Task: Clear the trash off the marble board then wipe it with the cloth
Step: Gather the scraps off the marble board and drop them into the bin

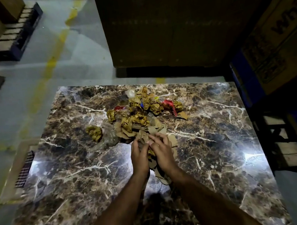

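A brown marble board (209, 143) lies flat under a pile of trash (137, 118): crumpled brown paper, clear plastic and red wrappers (168, 104). One crumpled paper ball (94, 132) sits apart at the pile's left. My left hand (139, 155) and my right hand (162, 149) are side by side at the near edge of the pile, fingers curled around torn brown paper scraps (159, 172) pressed between them. A dark checked cloth (24, 169) lies at the board's left edge.
Large cardboard boxes (168, 24) stand behind the board, and another printed box (277, 34) is at the right. A wooden pallet (285, 147) sits right of the board. Grey floor with a yellow line (50, 63) lies to the left.
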A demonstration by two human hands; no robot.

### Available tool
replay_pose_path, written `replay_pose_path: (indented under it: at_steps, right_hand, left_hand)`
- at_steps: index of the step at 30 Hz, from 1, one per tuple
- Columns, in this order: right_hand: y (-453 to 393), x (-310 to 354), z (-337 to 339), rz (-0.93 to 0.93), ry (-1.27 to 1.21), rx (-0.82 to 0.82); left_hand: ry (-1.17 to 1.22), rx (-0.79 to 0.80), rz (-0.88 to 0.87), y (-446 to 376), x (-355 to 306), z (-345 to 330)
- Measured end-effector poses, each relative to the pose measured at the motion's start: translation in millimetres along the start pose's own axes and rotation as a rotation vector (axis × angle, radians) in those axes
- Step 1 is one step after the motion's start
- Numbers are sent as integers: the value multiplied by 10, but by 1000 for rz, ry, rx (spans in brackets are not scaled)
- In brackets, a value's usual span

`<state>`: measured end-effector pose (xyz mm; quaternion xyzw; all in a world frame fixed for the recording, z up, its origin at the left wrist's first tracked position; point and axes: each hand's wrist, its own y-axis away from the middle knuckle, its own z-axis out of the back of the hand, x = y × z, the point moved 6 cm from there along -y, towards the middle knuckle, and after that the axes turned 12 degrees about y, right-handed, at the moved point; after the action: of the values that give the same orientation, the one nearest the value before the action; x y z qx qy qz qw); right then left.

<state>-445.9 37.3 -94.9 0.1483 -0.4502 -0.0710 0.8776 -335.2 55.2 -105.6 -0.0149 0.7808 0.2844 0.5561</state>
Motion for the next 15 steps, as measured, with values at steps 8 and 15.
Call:
replay_pose_path:
  at_steps: [8, 15]
  right_hand:
    - [76, 221, 57, 13, -346, 77]
    - [143, 380, 202, 52, -382, -30]
  left_hand:
    - [38, 14, -64, 88, -178, -154]
    - [55, 83, -127, 87, -350, -267]
